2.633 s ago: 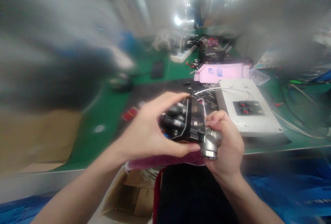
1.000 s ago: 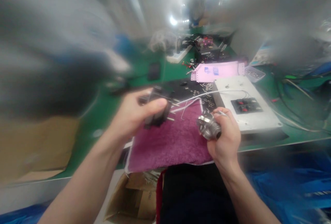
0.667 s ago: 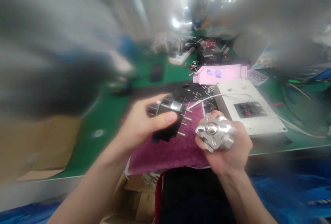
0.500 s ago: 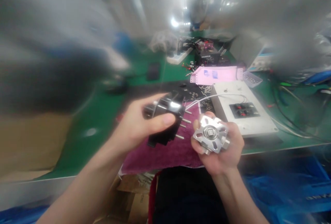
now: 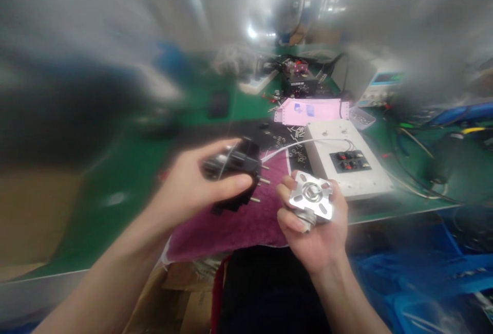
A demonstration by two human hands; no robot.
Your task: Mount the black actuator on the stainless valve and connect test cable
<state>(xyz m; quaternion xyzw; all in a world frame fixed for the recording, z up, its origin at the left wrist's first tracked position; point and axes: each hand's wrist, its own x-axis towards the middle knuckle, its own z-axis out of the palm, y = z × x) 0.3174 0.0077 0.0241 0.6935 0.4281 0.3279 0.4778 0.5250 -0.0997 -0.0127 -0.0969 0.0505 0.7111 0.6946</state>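
Note:
My left hand [image 5: 200, 180] is wrapped round a black housing [image 5: 241, 162], thumb across its near face. Several metal pins or screws stick out of the housing's right side, and a pale cable [image 5: 287, 146] runs from it towards the white box. In my right hand [image 5: 319, 236] sits a silver metal bracket [image 5: 311, 195], square-faced with slots and a round centre opening. The fingers curl round its left side and underside. A gap separates the two parts, which are held above a maroon cloth [image 5: 227, 231].
A white box [image 5: 350, 180] with black and red terminals stands to the right. Small metal parts [image 5: 296, 132] lie on a black mat [image 5: 192, 136]. Behind are pink papers [image 5: 310, 112] and a bench instrument [image 5: 381, 82]. Blue crates [image 5: 423, 272] stand below the table's right edge.
The silver bracket has turned in my right hand, showing its face at another angle. My left hand still holds the black housing. The whole view has shifted slightly.

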